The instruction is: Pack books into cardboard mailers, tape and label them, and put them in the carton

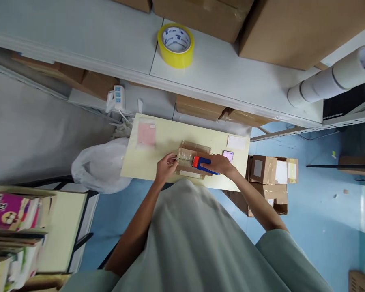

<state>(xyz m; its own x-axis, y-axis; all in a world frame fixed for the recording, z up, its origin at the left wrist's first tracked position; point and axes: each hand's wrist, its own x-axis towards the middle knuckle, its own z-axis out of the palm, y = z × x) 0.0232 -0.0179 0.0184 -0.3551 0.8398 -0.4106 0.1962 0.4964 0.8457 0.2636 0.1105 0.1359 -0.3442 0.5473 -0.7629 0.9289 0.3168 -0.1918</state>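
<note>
On the cream worktable (167, 127) lies a small brown cardboard parcel (187, 154) with shiny clear tape over its top. My right hand (220, 164) grips a blue and red tape dispenser (202, 163), its red end resting over the parcel's middle. At the parcel's left end, my left hand (167, 165) is closed with thumb and fingers pinched on the edge. A white label (190, 174) shows along the parcel's near side. Just right of my right hand is a phone (228, 155) with its screen lit.
Above the table, a grey shelf (109, 44) carries a yellow tape roll (176, 44), big cartons (304, 32) and white rolls (328, 81). A pink sheet (146, 134) lies table-left. A white plastic bag (100, 166) hangs left; opened boxes (269, 170) stand right; books (15, 209) lie lower left.
</note>
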